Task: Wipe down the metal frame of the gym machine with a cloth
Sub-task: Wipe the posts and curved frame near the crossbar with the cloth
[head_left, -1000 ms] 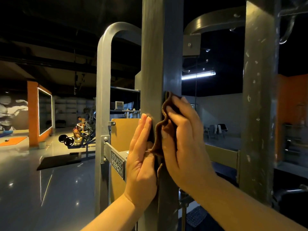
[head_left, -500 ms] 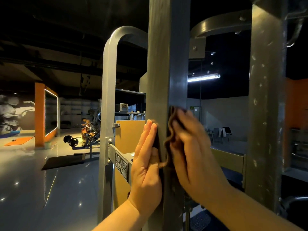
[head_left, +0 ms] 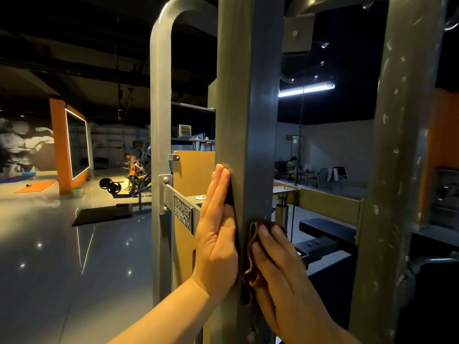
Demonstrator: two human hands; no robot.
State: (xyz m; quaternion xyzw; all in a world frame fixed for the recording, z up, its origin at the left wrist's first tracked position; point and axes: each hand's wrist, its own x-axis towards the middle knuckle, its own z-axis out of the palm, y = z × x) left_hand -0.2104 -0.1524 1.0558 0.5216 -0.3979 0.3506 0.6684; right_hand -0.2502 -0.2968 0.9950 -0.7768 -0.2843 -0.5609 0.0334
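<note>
1. A square metal post of the gym machine is seen upright at the centre of the view, with both hands set against it.
2. The left hand is laid flat on the post's left face, fingers straight, together and pointing up; nothing is held in it.
3. A brown cloth is pressed against the post's right face by the right hand, whose fingers are laid nearly straight over it; the thumb is hidden.
4. The cloth is bunched in folds between that palm and the metal, lower on the post than the left fingertips.
5. The two hands are kept apart by the post, one on each side.
6. A curved grey tube is seen left of the post, with a lettered nameplate and a yellow panel between them.
7. A second, scuffed post is seen at the right.
8. Weight plates are seen on the glossy floor far behind.
</note>
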